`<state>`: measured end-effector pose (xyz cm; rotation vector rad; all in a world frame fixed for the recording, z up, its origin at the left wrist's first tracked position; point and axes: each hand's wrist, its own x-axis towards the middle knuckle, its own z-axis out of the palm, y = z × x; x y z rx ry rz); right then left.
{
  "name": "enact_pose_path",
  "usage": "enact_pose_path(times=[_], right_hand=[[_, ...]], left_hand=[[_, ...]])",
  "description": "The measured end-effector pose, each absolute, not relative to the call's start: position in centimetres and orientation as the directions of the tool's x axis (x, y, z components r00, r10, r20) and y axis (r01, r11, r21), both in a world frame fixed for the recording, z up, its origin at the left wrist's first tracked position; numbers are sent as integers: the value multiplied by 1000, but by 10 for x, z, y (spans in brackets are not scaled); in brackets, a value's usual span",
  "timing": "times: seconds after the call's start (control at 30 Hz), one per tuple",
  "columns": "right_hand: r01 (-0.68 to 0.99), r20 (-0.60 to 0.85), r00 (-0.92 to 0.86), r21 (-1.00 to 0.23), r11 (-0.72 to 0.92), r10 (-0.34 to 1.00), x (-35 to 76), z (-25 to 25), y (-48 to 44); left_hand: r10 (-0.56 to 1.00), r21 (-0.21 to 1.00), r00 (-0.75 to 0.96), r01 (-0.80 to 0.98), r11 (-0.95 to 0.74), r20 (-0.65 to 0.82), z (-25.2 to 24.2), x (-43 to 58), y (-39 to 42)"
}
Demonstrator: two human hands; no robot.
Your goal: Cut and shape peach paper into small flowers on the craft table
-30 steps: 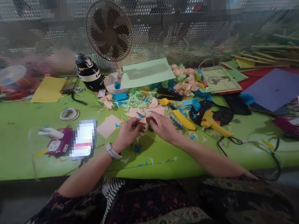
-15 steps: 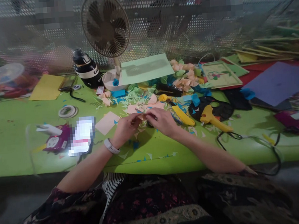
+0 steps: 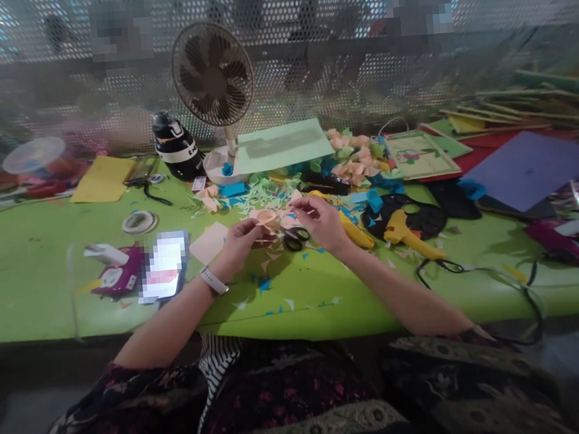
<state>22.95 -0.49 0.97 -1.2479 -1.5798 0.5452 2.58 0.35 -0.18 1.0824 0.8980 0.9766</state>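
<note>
My left hand (image 3: 239, 244), a pale watch strap at its wrist, is closed on a curled peach paper piece (image 3: 266, 217). To its right, my right hand (image 3: 320, 221) has thumb and fingertips pinched together beside peach paper. Whatever lies between those fingertips is too small to make out. Between the hands, scissors with black handles (image 3: 296, 238) rest on the table, their blades mostly hidden among paper. A flat peach paper sheet (image 3: 209, 243) lies left of my left hand. Green paper scraps (image 3: 267, 193) are strewn just beyond the hands.
A lit phone (image 3: 165, 263) and a tape roll (image 3: 139, 221) lie left. Behind stand a fan (image 3: 213, 76) and a dark bottle (image 3: 178, 149). To the right are a yellow glue gun (image 3: 411, 234) with its cable, and a purple sheet (image 3: 536, 171). Peach paper flowers (image 3: 357, 151) are heaped behind.
My hands have moved apart, the right one rightward. The scissors' handles now show on the table between them. The curled peach paper is plainer to see in my left hand. The view has tilted up slightly.
</note>
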Motion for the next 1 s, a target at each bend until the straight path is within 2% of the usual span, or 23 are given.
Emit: enact_pose_path(times=[0.23,0.47,0.57,0.87,0.93,1.0], right_hand=[[485,557,-154,-677,554,816,224,10,-14],[549,692,-228,-489,678,684,222,-1,-13],[592,708,-252,-426,684,659,221,-5,-11],[593,674,-289,-432,680,680,222,-5,-11],[619,670,-290,-413,668,684,224,-4,-11],[646,671,-285,-393,655,684,227,-3,-10]], left_hand=[[932,932,314,-248,266,-182,-2,26,4],[919,939,339,-201,280,-202,0,28,0],[918,946,348,-184,268,-192,-2,29,0],[906,997,421,-52,63,-35,-11,31,1],[924,997,375,0,-83,77,-13,31,2],[922,957,289,57,-285,257,-15,30,2]])
